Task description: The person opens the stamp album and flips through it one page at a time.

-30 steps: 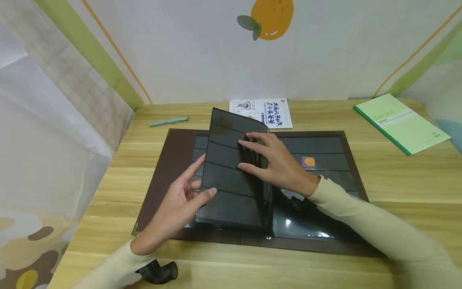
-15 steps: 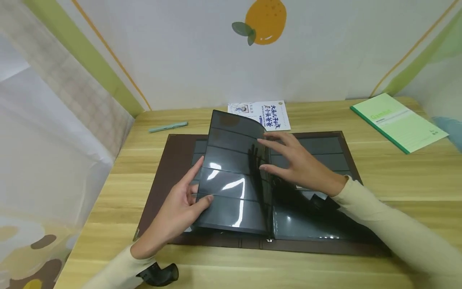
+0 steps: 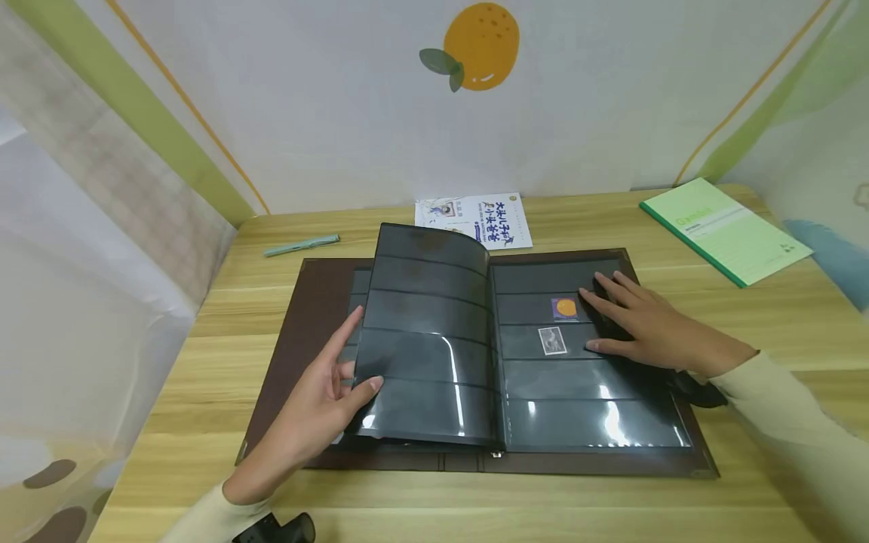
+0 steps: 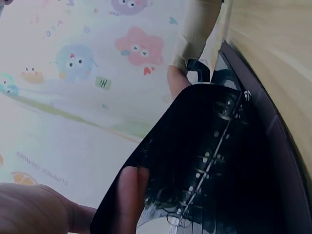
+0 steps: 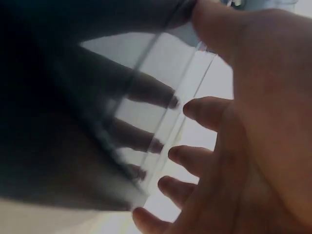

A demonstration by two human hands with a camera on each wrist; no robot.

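Note:
A brown-covered stamp album [image 3: 312, 302] lies open on the wooden table. My left hand [image 3: 326, 392] pinches the outer edge of a lifted black page [image 3: 428, 332], thumb on top and fingers underneath. In the left wrist view the thumb [image 4: 127, 195] lies on that black page [image 4: 195, 146] above the ring binding. My right hand [image 3: 645, 328] rests flat, fingers straight, on the right page [image 3: 584, 407]. Just left of its fingertips sit an orange stamp [image 3: 565, 308] and a grey stamp [image 3: 552, 341]. The right wrist view shows the fingers [image 5: 195, 156] mirrored in the glossy sheet.
A green notebook [image 3: 723, 230] lies at the back right corner. A white printed booklet [image 3: 475, 219] sits behind the album, and a teal pen [image 3: 301, 244] lies at the back left. Paper-covered walls close in the table at left, back and right.
My right hand left the lifted page and moved right, settling flat on the right page. The lifted page swung down to the left, uncovering the two stamps. The left hand kept its hold.

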